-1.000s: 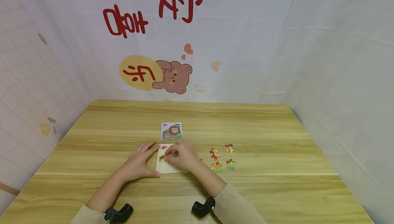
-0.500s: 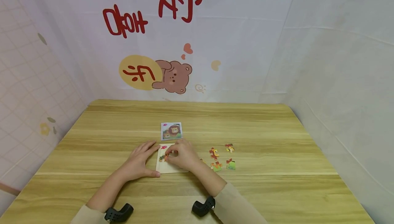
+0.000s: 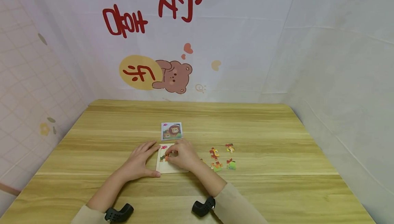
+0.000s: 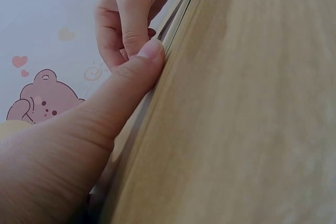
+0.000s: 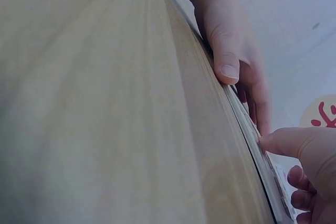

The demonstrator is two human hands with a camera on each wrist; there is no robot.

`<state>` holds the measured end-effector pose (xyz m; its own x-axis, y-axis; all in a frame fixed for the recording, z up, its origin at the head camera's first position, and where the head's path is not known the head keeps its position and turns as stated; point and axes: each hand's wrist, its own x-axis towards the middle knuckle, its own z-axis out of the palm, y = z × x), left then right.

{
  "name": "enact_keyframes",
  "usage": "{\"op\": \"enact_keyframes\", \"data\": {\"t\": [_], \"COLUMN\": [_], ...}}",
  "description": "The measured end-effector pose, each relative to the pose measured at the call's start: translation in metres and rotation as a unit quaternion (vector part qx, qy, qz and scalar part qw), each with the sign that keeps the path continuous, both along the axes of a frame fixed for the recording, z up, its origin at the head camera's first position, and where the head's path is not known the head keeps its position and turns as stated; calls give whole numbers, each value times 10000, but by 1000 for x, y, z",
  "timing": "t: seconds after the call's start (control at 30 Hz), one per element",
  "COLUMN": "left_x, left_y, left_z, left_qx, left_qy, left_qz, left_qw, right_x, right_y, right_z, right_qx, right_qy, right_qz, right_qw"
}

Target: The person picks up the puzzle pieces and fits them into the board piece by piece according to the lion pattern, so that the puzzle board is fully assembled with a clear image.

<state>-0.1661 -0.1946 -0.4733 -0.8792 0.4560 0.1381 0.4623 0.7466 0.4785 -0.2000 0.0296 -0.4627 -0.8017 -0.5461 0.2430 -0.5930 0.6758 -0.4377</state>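
A pale square puzzle board [image 3: 166, 168] lies flat on the table, with a pink mark in its upper left corner. My left hand [image 3: 140, 162] rests at its left edge, thumb and fingers spread apart. Against the board, my right hand [image 3: 183, 155] pinches a small green-and-orange puzzle piece [image 3: 162, 158] between thumb and index finger, covering much of the board's right side. In the left wrist view, the left thumb [image 4: 142, 66] touches the board's edge. The right wrist view has the right thumb [image 5: 286, 141] pressed low over the board; the piece's seating cannot be made out.
Behind the board lies a picture card [image 3: 171, 131] with lions on it. Several loose puzzle pieces [image 3: 214, 153] are scattered to the right, one partly hidden by the right hand. The wooden table [image 3: 277, 142] meets white cloth walls at back and sides.
The puzzle piece under my right fingertips has shifted very slightly to the right on the board. Both hands stay almost where they were.
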Motion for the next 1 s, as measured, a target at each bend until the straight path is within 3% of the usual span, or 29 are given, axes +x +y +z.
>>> {"op": "enact_keyframes", "data": {"t": [0.2, 0.5, 1.0], "left_x": [1, 2, 0], "left_y": [0, 1, 2], "left_z": [1, 0, 1], "left_qx": [3, -9, 20], "left_qy": [26, -21, -54], "left_qz": [-11, 22, 39], "left_qw": [10000, 10000, 10000], "right_x": [1, 4, 10], "right_y": [0, 15, 68], "right_z": [1, 12, 28], "right_qx": [-47, -994, -1203], "right_qy": [-46, -569, -874], "right_qz": [74, 266, 267], "right_qw": [10000, 9931, 9885]}}
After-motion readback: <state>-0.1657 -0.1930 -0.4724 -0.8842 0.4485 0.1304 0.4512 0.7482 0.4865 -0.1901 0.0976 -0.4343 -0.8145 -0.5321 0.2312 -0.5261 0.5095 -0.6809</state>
